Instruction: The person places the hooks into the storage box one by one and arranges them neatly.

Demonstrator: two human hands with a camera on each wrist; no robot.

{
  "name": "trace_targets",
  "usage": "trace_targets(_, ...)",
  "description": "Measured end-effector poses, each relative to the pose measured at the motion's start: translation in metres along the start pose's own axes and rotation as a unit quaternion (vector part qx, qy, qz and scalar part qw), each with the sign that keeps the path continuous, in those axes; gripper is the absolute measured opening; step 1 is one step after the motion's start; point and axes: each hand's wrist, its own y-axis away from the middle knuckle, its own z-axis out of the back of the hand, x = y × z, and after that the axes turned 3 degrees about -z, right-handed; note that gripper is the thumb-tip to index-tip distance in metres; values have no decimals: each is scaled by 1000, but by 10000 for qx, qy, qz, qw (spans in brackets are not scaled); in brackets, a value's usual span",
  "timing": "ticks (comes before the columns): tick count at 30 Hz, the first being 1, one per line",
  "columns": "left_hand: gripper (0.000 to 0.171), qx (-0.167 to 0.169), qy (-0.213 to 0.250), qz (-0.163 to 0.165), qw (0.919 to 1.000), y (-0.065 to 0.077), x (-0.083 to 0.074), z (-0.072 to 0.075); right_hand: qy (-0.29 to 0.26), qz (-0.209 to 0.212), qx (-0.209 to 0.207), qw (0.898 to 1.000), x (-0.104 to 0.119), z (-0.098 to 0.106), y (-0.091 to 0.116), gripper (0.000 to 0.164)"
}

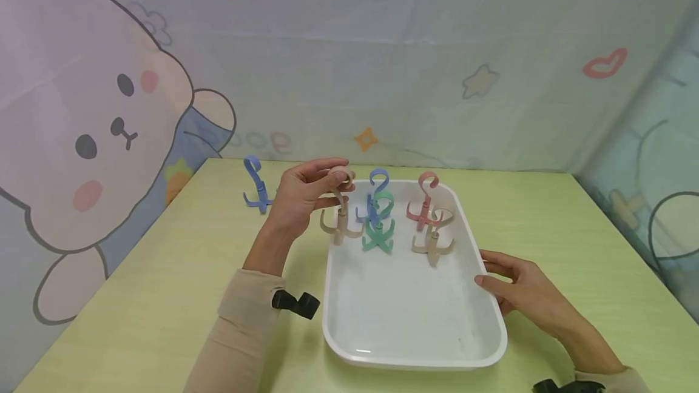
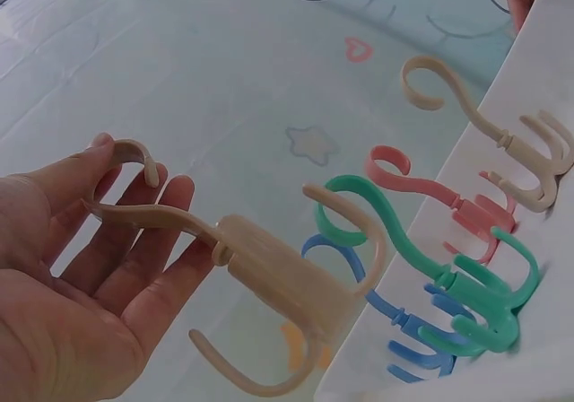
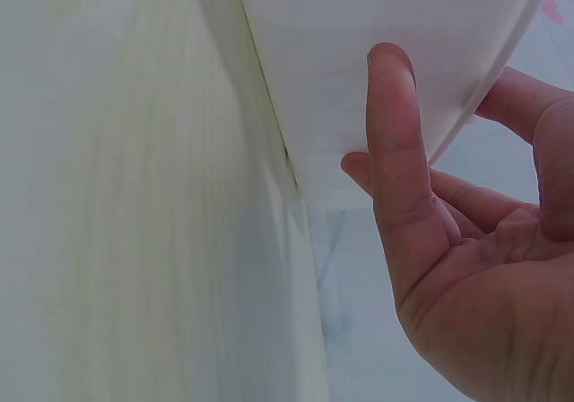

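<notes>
My left hand (image 1: 295, 202) pinches a beige four-claw hanging hook (image 1: 341, 223) by its curled top, between thumb and fingers. The hook hangs with its claws down over the left rim of a white tray (image 1: 406, 320). In the left wrist view the held beige hook (image 2: 278, 263) is apart from the others. Inside the tray stand a blue hook (image 1: 378, 182), a green hook (image 1: 379, 235), a red hook (image 1: 423, 214) and another beige hook (image 1: 433, 247). My right hand (image 1: 526, 290) holds the tray's right side, thumb at the rim and fingers against the outer wall (image 3: 314, 79).
Left of the tray, a second blue hook (image 1: 261, 193) stands on the light green table (image 1: 164, 296), partly beside my left hand. A printed cloth (image 1: 382, 65) hangs behind the table. Black straps (image 1: 296, 303) sit on my wrists.
</notes>
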Motion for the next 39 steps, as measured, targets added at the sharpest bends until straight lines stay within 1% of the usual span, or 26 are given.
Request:
trace_targets(10, 34, 291, -259, 56, 9992, 2, 4, -19, 21, -15, -45, 10000, -1, -1, -1, 70)
trace_targets(14, 33, 266, -222, 54, 9994, 3, 5, -23, 15, -5, -40, 10000, -1, -1, -1, 71)
trace_targets(20, 32, 244, -294, 107, 9992, 3, 6, -29, 3, 49, -32, 10000, 0, -1, 0, 70)
trace_targets(23, 34, 229, -315, 111, 9992, 4, 5, -31, -10, 54, -22, 10000, -1, -1, 0, 70)
trace_targets(27, 31, 213, -340, 133, 9991, 6, 6, -33, -22, 25, 5, 10000, -2, -2, -1, 71)
trace_targets(35, 28, 294, -469, 87, 9984, 5, 4, -39, 46, -6, -34, 10000, -1, -3, 0, 71)
trace_targets(39, 28, 407, -458, 25, 9981, 4, 2, -43, 49, 7, -29, 10000, 0, -2, 0, 71)
